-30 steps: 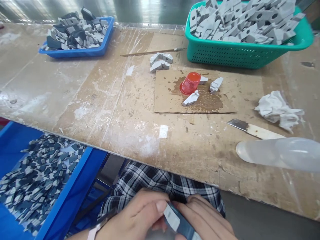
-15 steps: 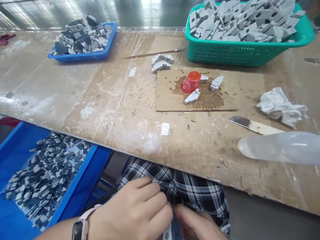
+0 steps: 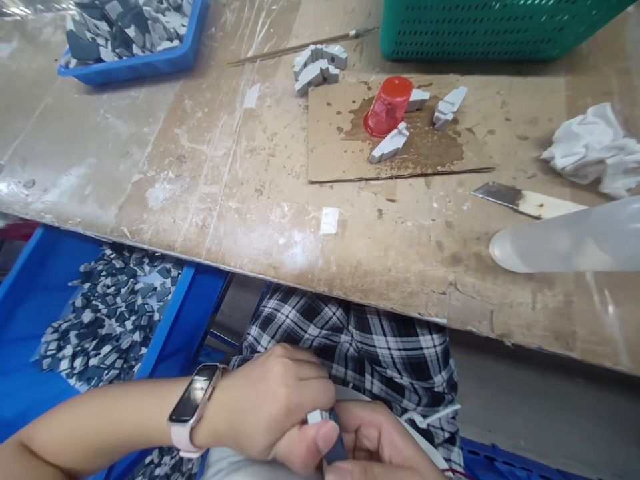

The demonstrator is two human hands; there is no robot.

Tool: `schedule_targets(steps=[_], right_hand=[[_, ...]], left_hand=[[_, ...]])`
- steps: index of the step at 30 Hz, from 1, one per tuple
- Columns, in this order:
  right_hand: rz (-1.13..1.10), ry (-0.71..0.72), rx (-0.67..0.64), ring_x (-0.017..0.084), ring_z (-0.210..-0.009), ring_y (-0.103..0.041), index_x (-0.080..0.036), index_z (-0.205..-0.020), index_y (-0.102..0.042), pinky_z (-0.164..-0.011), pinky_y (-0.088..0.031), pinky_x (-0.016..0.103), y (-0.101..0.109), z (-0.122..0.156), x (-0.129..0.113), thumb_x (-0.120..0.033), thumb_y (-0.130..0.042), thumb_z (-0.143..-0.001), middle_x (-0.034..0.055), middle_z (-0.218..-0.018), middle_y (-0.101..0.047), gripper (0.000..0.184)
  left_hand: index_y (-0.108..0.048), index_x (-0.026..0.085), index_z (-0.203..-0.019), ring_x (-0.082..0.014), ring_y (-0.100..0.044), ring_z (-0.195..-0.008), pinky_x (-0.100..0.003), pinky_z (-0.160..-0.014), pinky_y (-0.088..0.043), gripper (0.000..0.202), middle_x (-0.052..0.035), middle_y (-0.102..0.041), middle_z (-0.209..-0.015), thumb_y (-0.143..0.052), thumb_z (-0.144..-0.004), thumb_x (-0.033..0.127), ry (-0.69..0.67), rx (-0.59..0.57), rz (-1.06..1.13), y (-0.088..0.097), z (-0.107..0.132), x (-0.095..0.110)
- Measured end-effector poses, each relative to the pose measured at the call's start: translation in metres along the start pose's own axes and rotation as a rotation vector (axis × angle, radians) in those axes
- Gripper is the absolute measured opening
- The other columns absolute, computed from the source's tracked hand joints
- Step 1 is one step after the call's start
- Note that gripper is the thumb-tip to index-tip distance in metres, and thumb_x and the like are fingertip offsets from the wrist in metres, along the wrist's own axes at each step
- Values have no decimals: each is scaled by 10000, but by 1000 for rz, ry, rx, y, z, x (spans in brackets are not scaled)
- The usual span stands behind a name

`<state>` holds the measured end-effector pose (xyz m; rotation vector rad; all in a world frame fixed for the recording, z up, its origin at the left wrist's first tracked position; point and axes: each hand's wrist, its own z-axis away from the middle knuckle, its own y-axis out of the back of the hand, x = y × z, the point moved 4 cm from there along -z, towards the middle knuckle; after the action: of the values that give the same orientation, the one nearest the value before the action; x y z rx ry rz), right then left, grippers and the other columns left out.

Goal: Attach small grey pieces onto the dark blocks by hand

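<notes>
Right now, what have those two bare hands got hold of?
Left hand and right hand gripping a small dark-blue and pale-grey block. Held above a plaid-clothed lap. Blue bin of similar pieces off to the left.

View: tilted lower than in the earlier frames; green basket (image 3: pixel 500 33) cut down to its lower wall, grey blocks inside out of frame.
Left-hand grip (image 3: pixel 265 407): higher in frame, forearm now across blue bin (image 3: pixel 160 320); wristwatch (image 3: pixel 195 400) on pink strap fully in sight, screen showing.
Right-hand grip (image 3: pixel 380 440): risen, close against left-hand grip.
Dark blue-grey block (image 3: pixel 334 440): far less showing than 1.0 s ago; only pale end and narrow dark strip between the fingers.
Lower right: blue perforated crate rim (image 3: pixel 520 463) newly in frame; white strand (image 3: pixel 430 417) also newly in sight.
</notes>
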<state>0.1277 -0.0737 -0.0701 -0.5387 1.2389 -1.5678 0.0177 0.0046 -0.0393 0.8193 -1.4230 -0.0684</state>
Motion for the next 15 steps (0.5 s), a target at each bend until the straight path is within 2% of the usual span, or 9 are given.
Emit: schedule_targets(steps=[4,9,12,15], right_hand=[[23,-19,-26,66,-648,-290,-121,-961,-626,-579,-184,233,3,-1,6,-455,-766,-796,-16,-751,-405,397],[64,-42,24,57,-597,-313,-116,-916,-608,-542,-216,218,14,-1,18,-471,-772,-776,-19,-719,-428,416],[80,-42,17,48,-573,-337,-105,-855,-604,-518,-230,205,16,-2,21,-483,-784,-764,-14,-696,-454,428],[87,-36,5,36,-561,-345,-86,-887,-643,-502,-240,179,16,-2,19,-486,-798,-763,-24,-674,-457,447]], left_hand=[[-359,235,-666,-157,-406,-482,-295,-486,-368,515,21,-447,-529,-126,-1048,491,89,-16,153,-5,8,-4],[-330,232,-672,-147,-413,-487,-281,-481,-359,503,28,-412,-548,-174,-1039,539,180,-9,314,-11,16,-8],[-319,234,-668,-147,-411,-481,-279,-476,-361,508,25,-397,-547,-164,-1030,554,194,-13,385,-16,18,-10],[-313,236,-669,-145,-415,-476,-277,-470,-366,504,21,-405,-540,-157,-1027,555,169,-39,421,-18,17,-12]])
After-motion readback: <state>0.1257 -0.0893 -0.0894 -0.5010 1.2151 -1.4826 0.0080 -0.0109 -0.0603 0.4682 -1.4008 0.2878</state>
